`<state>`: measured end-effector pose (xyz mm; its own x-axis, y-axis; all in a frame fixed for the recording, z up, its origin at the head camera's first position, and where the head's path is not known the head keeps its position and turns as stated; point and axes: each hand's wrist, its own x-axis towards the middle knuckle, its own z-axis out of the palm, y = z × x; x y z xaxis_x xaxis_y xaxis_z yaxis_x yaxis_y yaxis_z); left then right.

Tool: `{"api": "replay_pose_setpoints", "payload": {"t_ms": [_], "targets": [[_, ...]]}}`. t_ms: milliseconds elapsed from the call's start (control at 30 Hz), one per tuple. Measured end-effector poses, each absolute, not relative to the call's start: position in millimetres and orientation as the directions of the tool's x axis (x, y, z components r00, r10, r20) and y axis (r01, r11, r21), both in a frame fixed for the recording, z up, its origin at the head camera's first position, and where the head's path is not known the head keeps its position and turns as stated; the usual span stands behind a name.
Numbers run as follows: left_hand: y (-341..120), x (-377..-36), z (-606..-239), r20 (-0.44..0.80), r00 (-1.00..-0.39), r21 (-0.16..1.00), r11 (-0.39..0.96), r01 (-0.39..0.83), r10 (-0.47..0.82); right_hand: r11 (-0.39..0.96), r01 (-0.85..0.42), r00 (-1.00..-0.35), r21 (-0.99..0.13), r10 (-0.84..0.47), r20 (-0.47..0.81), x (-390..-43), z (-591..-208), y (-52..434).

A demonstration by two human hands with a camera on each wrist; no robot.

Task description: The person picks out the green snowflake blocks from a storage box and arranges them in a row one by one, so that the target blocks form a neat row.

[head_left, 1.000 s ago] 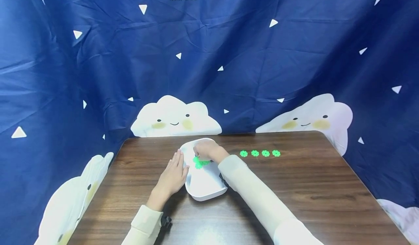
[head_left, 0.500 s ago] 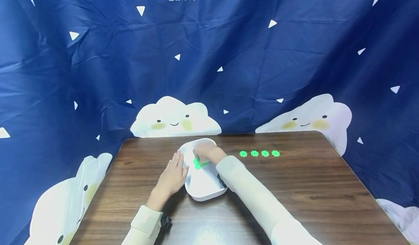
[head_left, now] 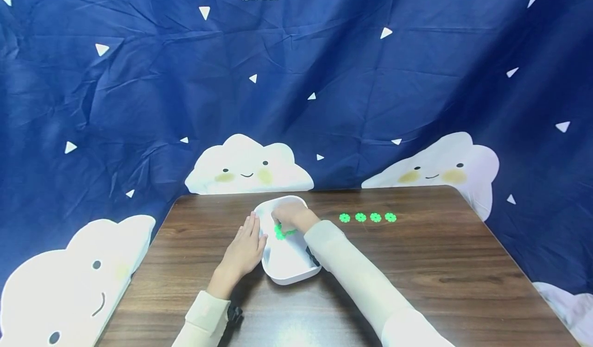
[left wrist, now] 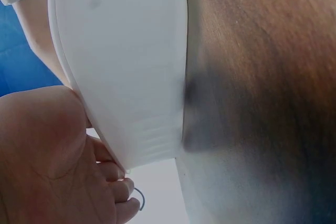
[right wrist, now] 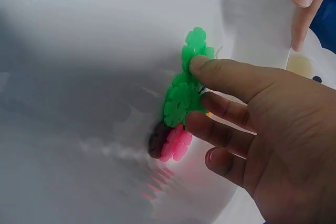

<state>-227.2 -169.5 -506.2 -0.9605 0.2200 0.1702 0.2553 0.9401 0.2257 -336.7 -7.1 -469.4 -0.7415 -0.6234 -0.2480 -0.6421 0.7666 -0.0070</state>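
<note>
A white tray (head_left: 289,262) sits on the brown table (head_left: 417,264). My right hand (head_left: 289,214) reaches into its far end. The right wrist view shows that hand's fingers (right wrist: 220,74) lying on a cluster of green flower-shaped pieces (right wrist: 184,98), with the index fingertip on top of one; the thumb is hidden. A pink piece (right wrist: 177,144) and a dark piece (right wrist: 155,139) lie just below the green ones. My left hand (head_left: 243,249) rests flat with straight fingers against the tray's left wall (left wrist: 121,61).
Several green pieces (head_left: 368,217) lie in a straight row on the table to the right of the tray. A dark blue cloth with white clouds (head_left: 250,167) hangs right behind and beside the table.
My right hand has shifted slightly left over the green pieces in the tray. The left hand and tray have not moved.
</note>
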Motion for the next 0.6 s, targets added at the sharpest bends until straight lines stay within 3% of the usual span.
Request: {"api": "replay_pose_setpoints", "payload": {"t_ms": [600], "targets": [[-170.9,-227.9,-509.9,0.170,-0.960,0.236,0.936,0.260,0.223,0.758,-0.652,-0.732,-0.015,-0.635,-0.245,-337.3,-469.4,-8.8]]}}
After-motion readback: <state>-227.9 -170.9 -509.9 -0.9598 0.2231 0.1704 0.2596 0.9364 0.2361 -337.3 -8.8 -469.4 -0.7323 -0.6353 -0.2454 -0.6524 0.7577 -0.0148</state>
